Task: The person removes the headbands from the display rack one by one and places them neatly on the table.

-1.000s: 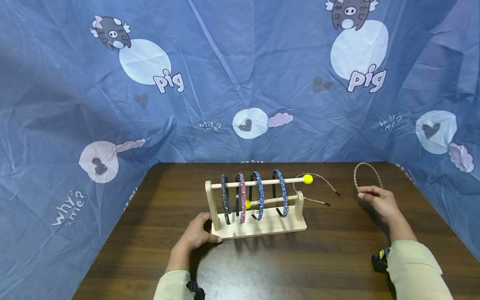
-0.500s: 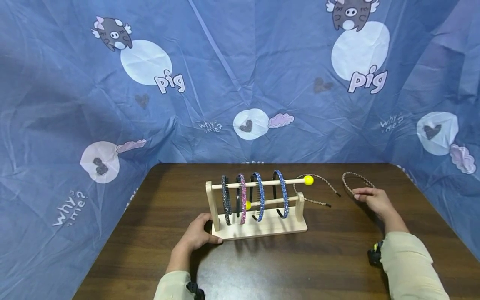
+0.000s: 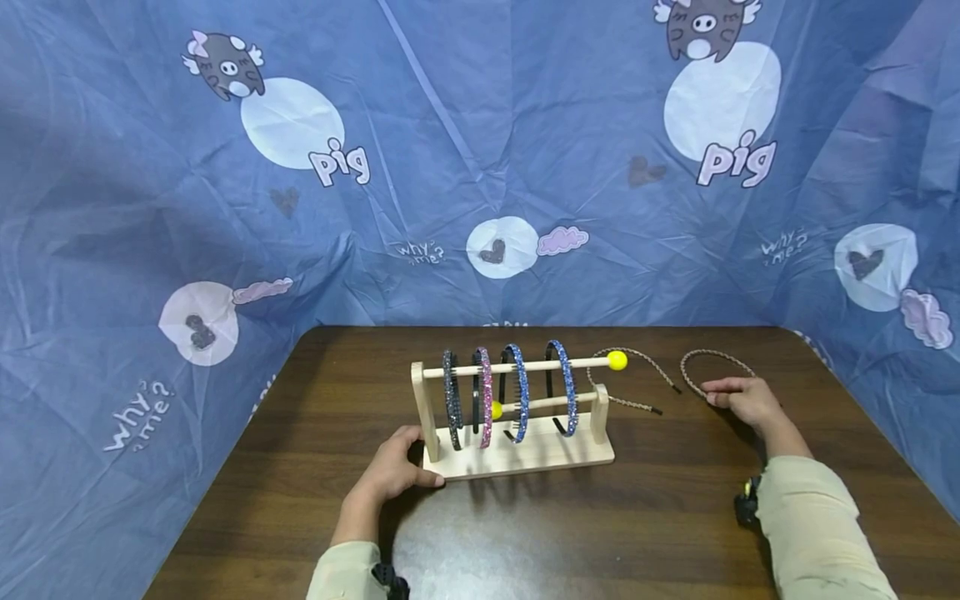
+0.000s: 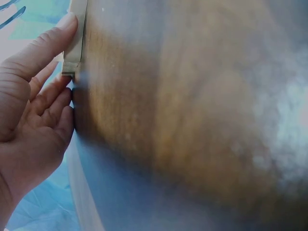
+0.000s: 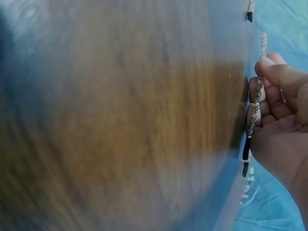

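Note:
My left hand [image 3: 393,468] holds the left end of a pale wooden headband stand [image 3: 551,452], thumb at the front edge of its base. The thumb also shows against the base [image 4: 74,50] in the left wrist view. Four-side glitter hangs on its upper rod: a black headband [image 3: 452,400], a pink headband [image 3: 486,396] and two blue headbands [image 3: 564,383]. To the right, my right hand [image 3: 750,404] pinches a braided beige headband [image 3: 693,356] lying low over the table. Its dark tip [image 5: 246,148] shows below the fingers in the right wrist view.
Behind the stand's right end a second braided headband [image 3: 648,360] lies on the brown wooden table [image 3: 555,533]. Yellow balls cap the rods, the upper ball [image 3: 617,360] sticking out rightward. A blue printed cloth [image 3: 420,192] hangs along the table's back and sides.
My right hand has moved slightly left and down, and the braided headband has tipped from upright to nearly flat. The left hand and stand have stayed put.

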Available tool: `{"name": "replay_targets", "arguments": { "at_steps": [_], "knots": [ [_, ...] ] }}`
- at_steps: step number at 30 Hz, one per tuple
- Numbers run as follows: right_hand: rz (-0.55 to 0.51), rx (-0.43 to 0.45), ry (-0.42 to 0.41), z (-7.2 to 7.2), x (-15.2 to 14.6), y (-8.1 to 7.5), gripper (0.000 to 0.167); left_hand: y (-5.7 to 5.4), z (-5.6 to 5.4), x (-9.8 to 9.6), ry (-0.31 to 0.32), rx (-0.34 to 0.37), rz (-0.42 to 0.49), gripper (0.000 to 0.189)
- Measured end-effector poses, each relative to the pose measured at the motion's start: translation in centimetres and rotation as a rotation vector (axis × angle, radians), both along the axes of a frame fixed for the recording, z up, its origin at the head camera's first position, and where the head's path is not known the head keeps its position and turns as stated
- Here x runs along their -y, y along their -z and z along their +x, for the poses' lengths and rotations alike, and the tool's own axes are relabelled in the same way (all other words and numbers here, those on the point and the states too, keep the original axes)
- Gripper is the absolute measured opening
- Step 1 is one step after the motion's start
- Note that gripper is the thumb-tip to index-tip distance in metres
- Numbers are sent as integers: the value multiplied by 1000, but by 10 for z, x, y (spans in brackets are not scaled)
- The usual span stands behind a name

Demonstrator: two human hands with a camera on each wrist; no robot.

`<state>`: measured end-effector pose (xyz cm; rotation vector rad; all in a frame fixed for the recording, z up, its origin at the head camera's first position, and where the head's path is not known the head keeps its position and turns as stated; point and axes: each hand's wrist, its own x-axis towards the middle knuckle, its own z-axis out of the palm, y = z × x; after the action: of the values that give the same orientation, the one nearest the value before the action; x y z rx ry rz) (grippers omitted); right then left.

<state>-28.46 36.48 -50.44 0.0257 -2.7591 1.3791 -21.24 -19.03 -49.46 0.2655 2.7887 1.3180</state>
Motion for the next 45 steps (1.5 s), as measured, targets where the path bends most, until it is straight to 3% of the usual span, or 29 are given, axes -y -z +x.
{"name": "replay_targets", "arguments": {
  "at_steps": [10, 15, 20, 25, 28, 38, 45],
  "knots": [
    [-70, 11, -18, 5, 2, -5, 35, -2, 0, 1, -8, 1, -10, 52],
    [-76, -36, -14, 13, 8, -10, 39, -1, 0, 1, 5, -10, -13, 51],
    [-108, -118, 12, 26, 17, -15, 44, 0, 1, 1, 8, -8, -13, 50],
    [-205, -128, 7, 38, 28, -21, 30, -1, 1, 1, 9, -3, -20, 51],
    [-256, -136, -5, 46, 36, -24, 25, 0, 1, 1, 10, -1, -20, 51],
    [-280, -212, -53, 68, 62, -35, 27, 3, -1, -1, 11, -7, -2, 51],
    [-379, -274, -105, 79, 89, -42, 28, 1, 1, 1, 13, -18, -7, 51]
  ]
}}
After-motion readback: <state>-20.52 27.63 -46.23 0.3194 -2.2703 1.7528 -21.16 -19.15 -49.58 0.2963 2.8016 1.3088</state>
